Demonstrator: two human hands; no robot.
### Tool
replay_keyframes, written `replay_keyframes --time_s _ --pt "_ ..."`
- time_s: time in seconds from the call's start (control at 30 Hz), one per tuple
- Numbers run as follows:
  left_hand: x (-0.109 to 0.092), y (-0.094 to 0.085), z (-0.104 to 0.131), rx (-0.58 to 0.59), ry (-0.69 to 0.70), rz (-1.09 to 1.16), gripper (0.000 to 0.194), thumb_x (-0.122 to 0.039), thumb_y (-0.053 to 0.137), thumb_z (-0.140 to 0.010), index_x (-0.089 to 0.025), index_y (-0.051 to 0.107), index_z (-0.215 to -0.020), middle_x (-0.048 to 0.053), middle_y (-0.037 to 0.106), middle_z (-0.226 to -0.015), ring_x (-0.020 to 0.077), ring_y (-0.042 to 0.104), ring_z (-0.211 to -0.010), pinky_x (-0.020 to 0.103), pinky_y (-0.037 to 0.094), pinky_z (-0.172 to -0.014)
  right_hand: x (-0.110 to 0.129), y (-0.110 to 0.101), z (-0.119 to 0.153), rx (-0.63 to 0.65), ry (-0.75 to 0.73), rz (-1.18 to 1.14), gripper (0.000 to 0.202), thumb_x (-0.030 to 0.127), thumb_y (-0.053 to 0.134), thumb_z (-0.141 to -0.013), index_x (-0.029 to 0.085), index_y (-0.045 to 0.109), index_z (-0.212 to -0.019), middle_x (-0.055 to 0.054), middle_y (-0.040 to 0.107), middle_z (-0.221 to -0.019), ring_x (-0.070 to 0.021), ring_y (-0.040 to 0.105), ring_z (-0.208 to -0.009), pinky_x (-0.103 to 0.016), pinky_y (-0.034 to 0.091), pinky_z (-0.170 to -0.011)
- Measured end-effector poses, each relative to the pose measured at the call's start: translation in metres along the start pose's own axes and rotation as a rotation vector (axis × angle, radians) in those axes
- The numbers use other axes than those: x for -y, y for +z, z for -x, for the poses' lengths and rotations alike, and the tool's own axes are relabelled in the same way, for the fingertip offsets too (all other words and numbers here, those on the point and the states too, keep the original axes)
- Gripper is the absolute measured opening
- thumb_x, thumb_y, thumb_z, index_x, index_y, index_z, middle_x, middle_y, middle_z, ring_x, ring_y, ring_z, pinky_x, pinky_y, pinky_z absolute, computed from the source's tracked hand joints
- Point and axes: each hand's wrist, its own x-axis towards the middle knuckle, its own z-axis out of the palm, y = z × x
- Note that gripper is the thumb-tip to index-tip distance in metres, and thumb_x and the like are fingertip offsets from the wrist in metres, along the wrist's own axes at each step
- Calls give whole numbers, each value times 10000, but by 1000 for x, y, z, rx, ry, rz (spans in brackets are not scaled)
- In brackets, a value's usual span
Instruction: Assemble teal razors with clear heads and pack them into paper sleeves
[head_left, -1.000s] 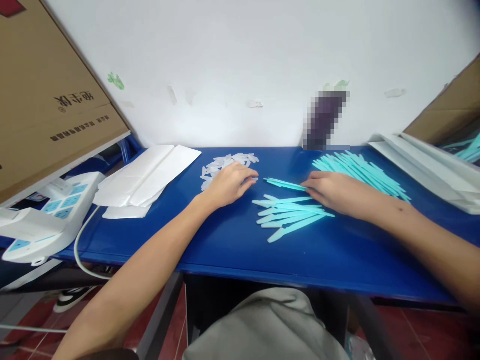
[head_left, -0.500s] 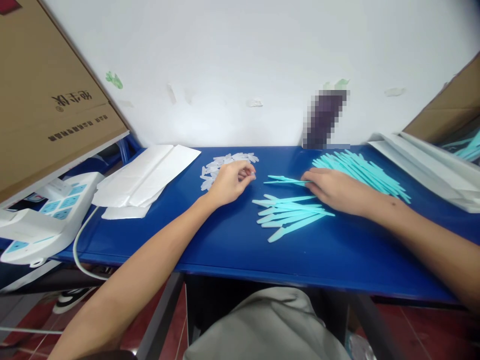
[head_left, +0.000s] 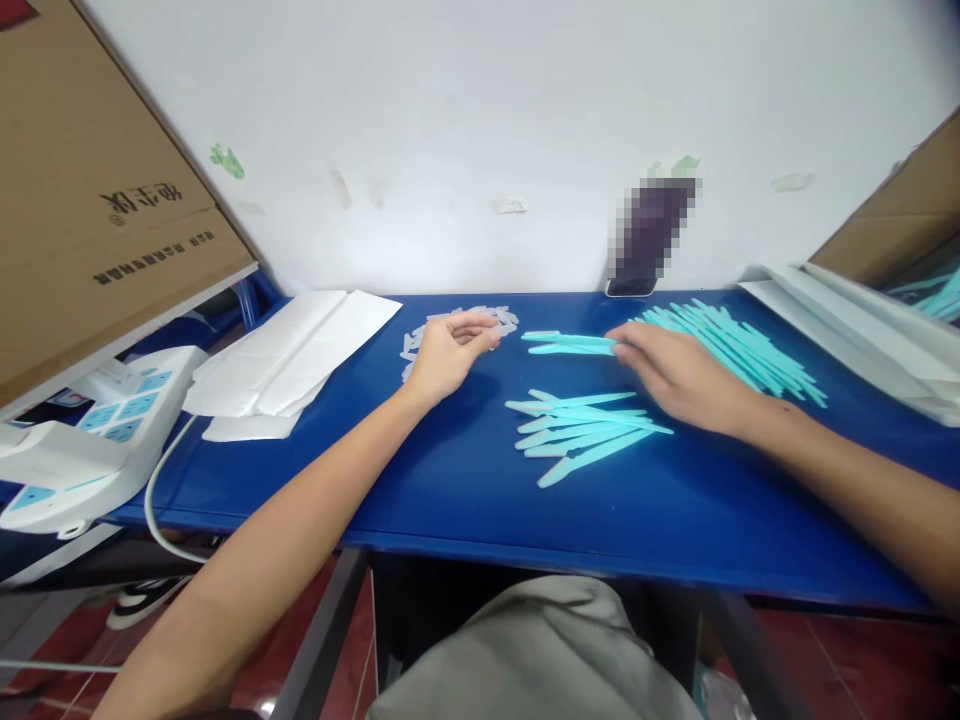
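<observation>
My left hand (head_left: 454, 352) is closed in a pinch in front of a pile of clear plastic caps (head_left: 486, 314), with what looks like one small cap at its fingertips, mostly hidden. In my right hand (head_left: 667, 368) are two turquoise eyebrow razors (head_left: 574, 345), gripped by their handle ends, blade ends pointing left toward my left hand. Nearer to me lies a loose fan of several turquoise eyebrow razors (head_left: 581, 430). A larger heap of the same razors (head_left: 742, 350) lies behind and right of my right hand, which partly covers it.
White folded sheets (head_left: 285, 350) lie on the blue table (head_left: 465, 490) at the left, beside a power strip (head_left: 142, 420) with a cable. A cardboard box (head_left: 112, 180) stands far left. White packaging (head_left: 862, 340) lies right. A pixelated dark object (head_left: 649, 240) leans on the wall.
The razors in my right hand have risen slightly and now show their broader sides. My left hand has moved a little left and up over the caps, its fingers less curled.
</observation>
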Motion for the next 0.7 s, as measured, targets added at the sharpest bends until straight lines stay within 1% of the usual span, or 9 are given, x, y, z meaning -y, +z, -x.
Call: replay_keyframes --time_s 0.1,0.17,0.27,0.43,0.53,0.7 --pt "-1 0 0 4 -62 52 467 -468 930 -668 -129 770 -946 89 789 -867 218 758 -839 369 598 -857 6 -1 0 -28 43 -76 282 442 338 -1074 265 529 -965 -39 616 -767 -238 575 -678 -373 443 -669" --pt "-2 1 0 34 -94 64 452 -460 942 -656 -145 778 -934 79 786 -848 211 754 -831 362 597 -829 9 -1 1 -53 76 -100 266 441 342 -1069 270 498 -937 -26 589 -727 -232 555 -649 -371 434 -660" --pt "-4 3 3 87 -120 90 396 -427 940 -670 -161 788 -921 67 781 -820 186 736 -802 353 594 -810 11 0 1 -78 110 -92 259 443 344 -1064 274 482 -925 -28 588 -726 -235 553 -646 -380 430 -666" --pt "-11 10 8 139 -104 86 331 -398 917 -702 -159 799 -897 64 769 -808 171 719 -762 364 596 -813 12 0 4 -132 129 -48 305 465 313 -1072 280 526 -954 -46 607 -744 -252 559 -667 -404 434 -686" --pt "-12 12 10 138 -99 107 321 -394 915 -698 -164 799 -890 59 764 -812 162 711 -757 351 593 -801 12 0 4 -139 130 -40 298 463 306 -1076 285 516 -963 -46 609 -752 -250 565 -665 -403 437 -681" --pt "-10 13 9 121 -140 173 321 -373 924 -680 -172 795 -895 48 760 -808 143 697 -747 315 578 -764 11 -1 4 -118 165 -19 295 461 305 -1070 275 521 -995 -55 623 -761 -261 581 -669 -413 442 -678"
